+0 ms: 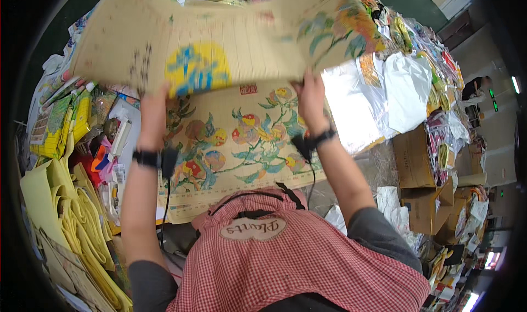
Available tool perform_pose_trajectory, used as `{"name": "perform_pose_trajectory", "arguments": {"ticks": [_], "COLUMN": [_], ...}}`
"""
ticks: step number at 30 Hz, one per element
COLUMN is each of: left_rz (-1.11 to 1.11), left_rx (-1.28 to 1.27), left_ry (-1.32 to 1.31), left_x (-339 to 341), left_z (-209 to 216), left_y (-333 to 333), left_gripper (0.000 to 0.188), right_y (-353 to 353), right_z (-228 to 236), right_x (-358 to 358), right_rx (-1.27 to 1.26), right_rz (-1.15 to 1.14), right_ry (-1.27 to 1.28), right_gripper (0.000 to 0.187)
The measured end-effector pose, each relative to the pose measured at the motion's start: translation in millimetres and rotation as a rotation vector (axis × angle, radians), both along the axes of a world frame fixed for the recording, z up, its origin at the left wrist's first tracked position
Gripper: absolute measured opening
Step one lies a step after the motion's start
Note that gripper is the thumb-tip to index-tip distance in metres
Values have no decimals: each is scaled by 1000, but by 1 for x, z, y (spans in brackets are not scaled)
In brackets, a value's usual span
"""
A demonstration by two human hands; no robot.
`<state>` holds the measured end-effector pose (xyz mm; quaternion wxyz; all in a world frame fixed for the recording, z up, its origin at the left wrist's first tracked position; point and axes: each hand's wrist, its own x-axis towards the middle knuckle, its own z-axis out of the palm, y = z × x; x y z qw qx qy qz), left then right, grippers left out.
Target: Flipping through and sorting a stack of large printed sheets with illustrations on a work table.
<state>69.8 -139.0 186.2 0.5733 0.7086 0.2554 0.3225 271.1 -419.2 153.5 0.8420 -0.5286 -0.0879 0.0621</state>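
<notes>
A wide tan sheet (pixel 263 48), printed with flowers, leaves and a yellow disc with blue shapes, is raised in front of me, its middle sagging and parts blurred. My left hand (pixel 155 111) is closed on its near edge at the left. Farther right, my right hand (pixel 312 99) grips the same edge. The sheet hides some of the fingertips. Beneath it, a second tan sheet (pixel 225 158) lies flat, showing printed fruit, green leaves and a red seal mark.
Yellow folded material (pixel 88 240) is heaped at the left, below yellow plastic packages (pixel 60 122). Clear and white plastic wrapping (pixel 406 90) lies to the right of the sheets. Cardboard boxes (pixel 414 158) stand on the right, among piles of packaged goods.
</notes>
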Motion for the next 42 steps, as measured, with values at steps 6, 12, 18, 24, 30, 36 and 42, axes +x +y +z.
{"name": "perform_pose_trajectory", "arguments": {"ticks": [6,12,18,24,30,36,42], "left_rz": [-217,-705,-788,-770,-765,-717,-745], "left_rx": [-228,238,686,632,659,765,434], "left_ry": [72,747,974,1071,850,747,631], "left_x": [42,-73,-121,-112,-111,-130,-122], "left_z": [-35,-169,-197,-189,-188,-180,-94], "left_y": [13,-95,-142,-151,-158,-148,-96], "left_gripper": [45,62,82,90,94,73,17], "right_y": [-14,-175,-192,-175,-178,-148,-171], "right_z": [4,-180,-192,-174,-128,-33,-79], "right_x": [76,0,-65,-63,-31,-35,-31], "right_rx": [-238,-1387,-1917,-1951,-1694,-216,-662], "right_rz": [-112,-108,-103,-118,342,159,246], "right_ry": [-195,-333,-239,-26,-216,577,-91], "right_gripper": [35,51,45,42,23,21,38]}}
